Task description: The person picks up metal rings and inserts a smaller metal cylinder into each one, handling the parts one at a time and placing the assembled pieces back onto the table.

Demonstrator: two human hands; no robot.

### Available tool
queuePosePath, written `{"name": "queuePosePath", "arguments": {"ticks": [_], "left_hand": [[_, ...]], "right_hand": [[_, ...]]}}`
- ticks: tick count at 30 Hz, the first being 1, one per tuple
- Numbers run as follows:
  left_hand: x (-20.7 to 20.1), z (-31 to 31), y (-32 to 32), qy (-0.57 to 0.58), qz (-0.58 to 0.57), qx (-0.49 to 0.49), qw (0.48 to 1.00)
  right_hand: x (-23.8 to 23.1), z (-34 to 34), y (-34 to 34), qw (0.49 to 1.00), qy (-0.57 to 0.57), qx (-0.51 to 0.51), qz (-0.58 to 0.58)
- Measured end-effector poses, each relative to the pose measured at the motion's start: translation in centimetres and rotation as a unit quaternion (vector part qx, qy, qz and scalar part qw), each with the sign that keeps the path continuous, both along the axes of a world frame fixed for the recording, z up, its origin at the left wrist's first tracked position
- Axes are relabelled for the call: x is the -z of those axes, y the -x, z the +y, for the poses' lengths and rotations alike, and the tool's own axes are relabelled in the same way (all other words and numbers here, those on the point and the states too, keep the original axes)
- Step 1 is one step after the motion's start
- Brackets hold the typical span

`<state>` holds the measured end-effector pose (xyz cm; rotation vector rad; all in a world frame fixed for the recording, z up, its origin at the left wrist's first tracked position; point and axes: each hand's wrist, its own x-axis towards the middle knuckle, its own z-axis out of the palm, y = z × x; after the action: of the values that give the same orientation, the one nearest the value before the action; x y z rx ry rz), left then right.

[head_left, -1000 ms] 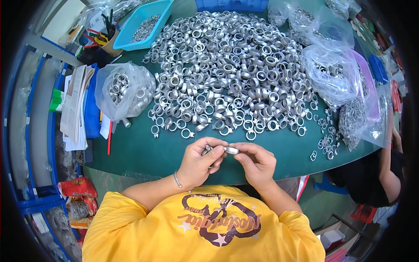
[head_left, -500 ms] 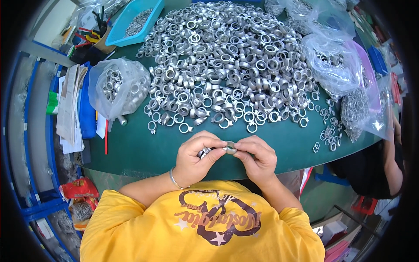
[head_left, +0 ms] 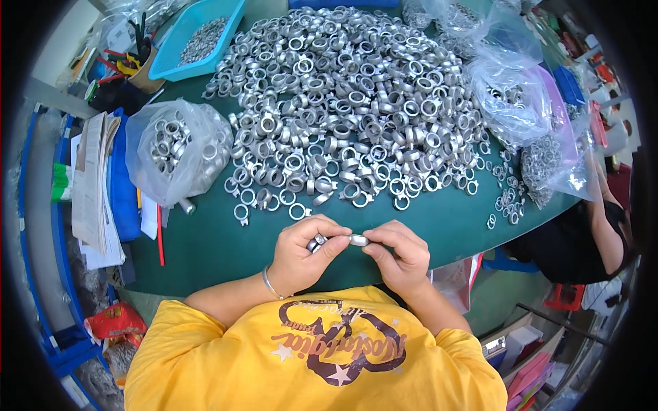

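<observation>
Between my fingertips, just in front of my chest, is a silver metal ring [head_left: 358,240], its smooth outer side showing. My left hand [head_left: 307,248] pinches it from the left with thumb and forefinger, while more metal rings [head_left: 316,242] sit tucked in its curled fingers. From the other side, the thumb and forefinger of my right hand [head_left: 401,255] grip the same ring. Beyond my hands a large heap of metal rings [head_left: 356,103] covers much of the green table [head_left: 205,253]; many have a small lug on the band.
A plastic bag of rings [head_left: 181,147] stands at the left, near a blue tray [head_left: 226,24] of small parts. More plastic bags [head_left: 510,96] and thin rings [head_left: 508,205] lie at the right. A person in black [head_left: 572,243] sits at the right edge.
The ring between my fingers has turned, from showing its opening to showing its outer side. The whole view has shifted slightly; both hands keep their pinch.
</observation>
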<state>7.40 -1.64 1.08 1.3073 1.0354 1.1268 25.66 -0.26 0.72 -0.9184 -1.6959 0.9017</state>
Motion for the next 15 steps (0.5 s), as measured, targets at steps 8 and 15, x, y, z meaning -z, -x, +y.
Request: {"name": "queuePosePath", "arguments": {"ticks": [8, 15], "left_hand": [[0.7, 0.9, 0.8, 0.046, 0.064, 0.003, 0.997], [0.6, 0.8, 0.4, 0.160, -0.071, 0.024, 0.984]], "right_hand": [[-0.4, 0.1, 1.6, 0.996, 0.015, 0.036, -0.084], [0.3, 1.0, 1.1, 0.940, 0.331, -0.067, 0.050]]}}
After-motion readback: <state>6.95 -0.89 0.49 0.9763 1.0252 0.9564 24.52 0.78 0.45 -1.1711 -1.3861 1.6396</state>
